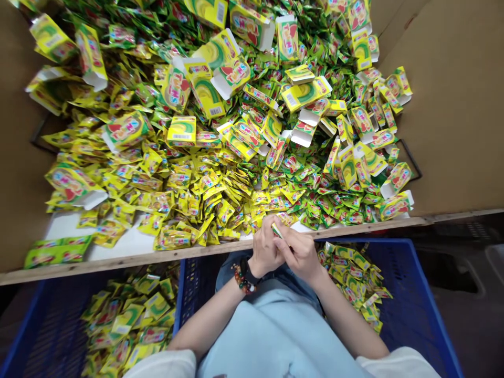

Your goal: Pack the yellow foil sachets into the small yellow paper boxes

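Observation:
Both my hands meet at the wooden front edge of the table, low in the middle of the head view. My left hand, with a beaded bracelet at the wrist, is closed around a small green and white carton, mostly covered by fingers. Pressed against the same carton, my right hand has its thumb and fingers closed. Just beyond the hands lie small yellow sachets and green sachets, heaped together. Printed yellow cartons, several with flaps open, are scattered over the heap.
Cardboard walls flank the heap on both sides. Below the table edge, a blue crate at right and another blue crate at left hold filled-looking yellow cartons. A strip of joined green sachets lies at the left front corner.

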`<state>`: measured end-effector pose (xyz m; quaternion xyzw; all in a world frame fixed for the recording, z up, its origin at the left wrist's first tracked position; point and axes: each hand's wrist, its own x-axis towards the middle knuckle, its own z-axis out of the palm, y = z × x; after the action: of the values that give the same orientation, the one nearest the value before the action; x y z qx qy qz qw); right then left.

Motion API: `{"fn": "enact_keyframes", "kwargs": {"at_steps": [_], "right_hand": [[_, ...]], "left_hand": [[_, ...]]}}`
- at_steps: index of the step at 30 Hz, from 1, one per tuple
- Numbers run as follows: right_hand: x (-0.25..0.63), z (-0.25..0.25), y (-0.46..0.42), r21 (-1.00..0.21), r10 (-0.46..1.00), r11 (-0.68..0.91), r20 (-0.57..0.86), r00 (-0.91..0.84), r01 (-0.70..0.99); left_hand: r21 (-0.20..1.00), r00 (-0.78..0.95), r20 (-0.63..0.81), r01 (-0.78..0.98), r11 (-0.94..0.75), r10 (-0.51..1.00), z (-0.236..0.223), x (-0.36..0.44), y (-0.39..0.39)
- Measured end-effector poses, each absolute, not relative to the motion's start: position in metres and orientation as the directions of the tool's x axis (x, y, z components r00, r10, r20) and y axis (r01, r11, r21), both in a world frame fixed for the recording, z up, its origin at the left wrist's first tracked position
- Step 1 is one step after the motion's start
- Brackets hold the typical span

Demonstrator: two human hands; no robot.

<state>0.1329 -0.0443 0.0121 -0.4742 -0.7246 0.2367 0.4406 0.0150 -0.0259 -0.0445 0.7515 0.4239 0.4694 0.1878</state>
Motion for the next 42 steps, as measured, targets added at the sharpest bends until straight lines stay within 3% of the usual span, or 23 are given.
{"fn": "enact_keyframes", "kwargs": {"at_steps": [3, 10, 15, 19, 21, 22, 24, 25, 27, 30, 32, 34, 37, 39, 42], "right_hand": [[0.132, 0.012, -0.045, -0.705, 0.864, 0.488, 0.473, -0.172, 0.514], [0.135, 0.016, -0.051, -0.778, 0.901, 0.433, 0.386, -0.198, 0.455], [0.122, 0.011, -0.055, -0.662, 0.877, 0.474, 0.416, -0.241, 0.581], [0.142, 0.016, -0.065, -0.717, 0.918, 0.395, 0.332, -0.218, 0.574], [0.173, 0.022, -0.079, -0.714, 0.968, 0.25, 0.19, -0.162, 0.654], [0.191, 0.025, -0.087, -0.656, 0.989, 0.149, 0.1, -0.111, 0.74], [0.223, 0.027, -0.098, -0.396, 0.998, -0.052, -0.037, 0.041, 0.917], [0.234, 0.026, -0.099, -0.293, 0.996, -0.092, -0.033, 0.086, 0.952], [0.24, 0.02, -0.09, -0.221, 0.995, -0.079, 0.049, 0.092, 0.972], [0.225, 0.001, -0.054, -0.281, 0.977, 0.003, 0.206, 0.057, 0.96], [0.212, -0.011, -0.029, -0.288, 0.968, 0.006, 0.242, 0.067, 0.958], [0.205, -0.017, -0.015, -0.36, 0.95, 0.006, 0.292, 0.107, 0.933], [0.195, -0.013, -0.016, -0.665, 0.887, 0.059, 0.377, 0.266, 0.744], [0.184, -0.003, -0.024, -0.861, 0.906, 0.097, 0.285, 0.314, 0.5], [0.158, 0.01, -0.032, -0.96, 0.963, 0.09, 0.152, 0.224, 0.265]], "left_hand": [[0.693, 0.187, 0.525, 0.473, -0.545, 0.83, -0.045, 0.015, -0.027], [0.709, 0.205, 0.52, 0.437, -0.553, 0.829, -0.045, 0.01, -0.03], [0.743, 0.206, 0.529, 0.356, -0.567, 0.823, -0.044, 0.009, -0.03], [0.709, 0.328, 0.49, 0.391, -0.588, 0.808, -0.03, 0.002, -0.028], [0.663, 0.425, 0.416, 0.463, -0.588, 0.804, -0.02, -0.006, -0.026], [0.633, 0.436, 0.374, 0.524, -0.569, 0.818, -0.015, -0.011, -0.024], [0.552, 0.375, 0.295, 0.684, -0.477, 0.879, -0.007, -0.019, -0.02], [0.496, 0.325, 0.257, 0.764, -0.413, 0.91, -0.004, -0.022, -0.017], [0.361, 0.252, 0.167, 0.884, -0.296, 0.953, 0.001, -0.024, -0.01], [0.18, 0.229, 0.026, 0.957, -0.23, 0.973, 0.006, -0.023, -0.003], [0.157, 0.246, -0.007, 0.957, -0.242, 0.969, 0.008, -0.024, -0.001], [0.247, 0.277, 0.032, 0.929, -0.276, 0.96, 0.008, -0.028, -0.001], [0.543, 0.269, 0.135, 0.785, -0.298, 0.954, 0.007, -0.035, -0.001], [0.75, 0.234, 0.148, 0.607, -0.263, 0.961, 0.007, -0.035, 0.0], [0.926, 0.206, 0.093, 0.343, -0.161, 0.974, 0.008, -0.027, 0.001]]}}
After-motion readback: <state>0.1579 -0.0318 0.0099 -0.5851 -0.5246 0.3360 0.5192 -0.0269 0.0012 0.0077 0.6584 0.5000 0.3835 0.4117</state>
